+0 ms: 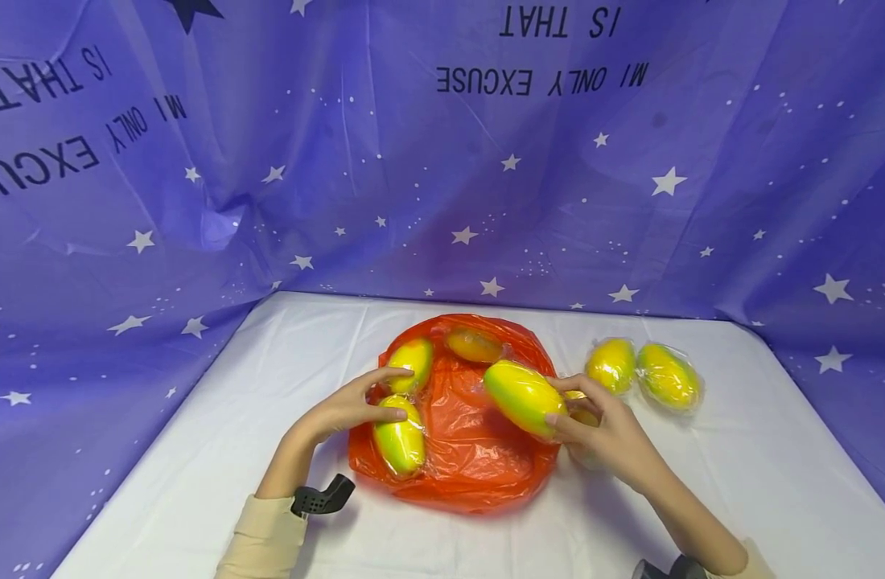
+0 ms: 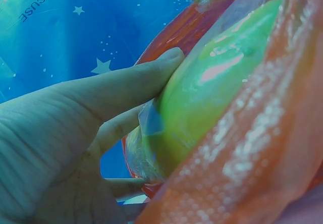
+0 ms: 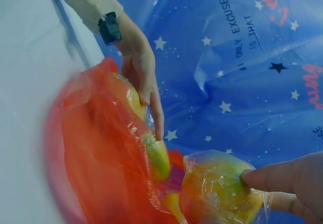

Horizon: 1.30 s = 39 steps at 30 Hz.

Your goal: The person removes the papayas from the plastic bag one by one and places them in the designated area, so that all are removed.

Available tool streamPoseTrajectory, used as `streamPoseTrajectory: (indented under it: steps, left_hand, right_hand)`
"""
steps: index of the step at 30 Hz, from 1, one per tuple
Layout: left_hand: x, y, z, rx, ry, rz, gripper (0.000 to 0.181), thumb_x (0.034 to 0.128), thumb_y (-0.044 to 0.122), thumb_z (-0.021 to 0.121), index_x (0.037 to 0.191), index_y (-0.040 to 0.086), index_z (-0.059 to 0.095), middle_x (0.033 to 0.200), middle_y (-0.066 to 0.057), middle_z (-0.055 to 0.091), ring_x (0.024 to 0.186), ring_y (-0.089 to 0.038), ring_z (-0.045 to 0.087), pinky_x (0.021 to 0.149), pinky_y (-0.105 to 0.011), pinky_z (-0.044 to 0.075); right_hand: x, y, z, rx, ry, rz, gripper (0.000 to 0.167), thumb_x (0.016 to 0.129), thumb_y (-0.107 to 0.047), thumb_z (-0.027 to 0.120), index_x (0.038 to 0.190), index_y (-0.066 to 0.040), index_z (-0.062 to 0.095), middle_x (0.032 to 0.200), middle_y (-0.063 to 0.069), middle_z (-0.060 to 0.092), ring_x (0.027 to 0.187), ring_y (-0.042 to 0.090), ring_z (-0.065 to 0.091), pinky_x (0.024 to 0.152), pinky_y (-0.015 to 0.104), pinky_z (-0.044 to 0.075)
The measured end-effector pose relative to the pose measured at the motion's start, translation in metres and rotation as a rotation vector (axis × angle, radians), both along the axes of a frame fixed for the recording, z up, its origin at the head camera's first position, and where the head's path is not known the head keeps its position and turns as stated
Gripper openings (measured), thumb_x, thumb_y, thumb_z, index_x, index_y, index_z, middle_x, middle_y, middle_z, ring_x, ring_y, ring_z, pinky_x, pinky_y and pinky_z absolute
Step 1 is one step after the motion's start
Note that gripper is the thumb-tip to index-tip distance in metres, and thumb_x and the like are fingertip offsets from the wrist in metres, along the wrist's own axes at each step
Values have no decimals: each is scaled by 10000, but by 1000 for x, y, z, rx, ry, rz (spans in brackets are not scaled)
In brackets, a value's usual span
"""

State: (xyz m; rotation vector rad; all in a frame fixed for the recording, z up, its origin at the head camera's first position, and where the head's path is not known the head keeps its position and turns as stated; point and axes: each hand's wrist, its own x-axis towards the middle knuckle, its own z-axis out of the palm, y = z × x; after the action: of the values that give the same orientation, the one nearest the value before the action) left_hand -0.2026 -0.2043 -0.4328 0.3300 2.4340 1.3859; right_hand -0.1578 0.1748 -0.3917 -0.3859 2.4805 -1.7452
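Right now, your right hand [image 1: 615,436] pinches an oval yellow-green mango in clear plastic wrap [image 1: 522,400] by its right end, the thumb on the near side and a finger on the far side. This held mango lies just left of those fingertips, over the right part of the round, crinkled red plastic bag [image 1: 479,458]; its long axis slants from far left to near right, so the free end points across the bag towards the far left. Whether it touches the red plastic, you cannot tell from here. Your right hand is clearly the nearer one to it; your left hand [image 1: 348,402] is at the bag's other side, its fingers fairly straight and touching two similar wrapped mangoes, the far-left mango [image 1: 411,362] and the near-left mango [image 1: 401,444], both within the bag's left side. Another wrapped mango [image 1: 474,344] lies at the bag's far side, one partly hidden mango [image 1: 584,415] sits behind your right fingers, and a wrapped pair [image 1: 670,378] rests further right on the white-covered table [image 1: 761,450]
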Motion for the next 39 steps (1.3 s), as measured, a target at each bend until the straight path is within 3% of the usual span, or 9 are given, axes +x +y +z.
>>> streamPoseTrajectory:
  steps: [10,17,21,29,39]
  left_hand:
    - [1,1,0,5,-5,5,637,788,374,789,1364,331,519,1393,-13,471,1263,-287,413,1044,-564,313]
    - [1,2,1,7,-1,6,631,792,374,785,1363,329,520,1381,-16,477,1259,-281,413,1044,-562,315]
    - [2,2,1,3,-6,9,631,791,370,788,1361,329,521,1388,-16,473,1264,-284,412,1043,-565,316]
    - [2,1,0,1,-2,9,628,791,370,789,1359,332,523,1382,-10,478,1250,-282,421,1036,-561,323]
    - [1,1,0,3,0,6,629,791,375,788,1359,330,522,1373,-7,484,1245,-277,424,1037,-546,333]
  right_hand:
    - [4,14,6,78,117,-26,378,851,-184,758,1189,-92,616,1296,77,565,1080,307,598,832,285,524]
    - [8,28,9,131,120,-70,375,849,-206,762,1176,-100,614,1298,57,561,1095,282,575,881,264,487]
    - [10,36,11,152,106,-103,387,852,-233,759,1179,-95,605,1308,57,555,1112,266,563,860,236,477]
    - [12,52,9,158,130,-149,376,866,-221,746,1184,-73,609,1279,7,566,1024,5,563,768,233,531]
    - [14,69,7,197,137,-214,377,885,-238,726,1191,-57,602,1305,41,530,1024,-54,520,746,190,524]
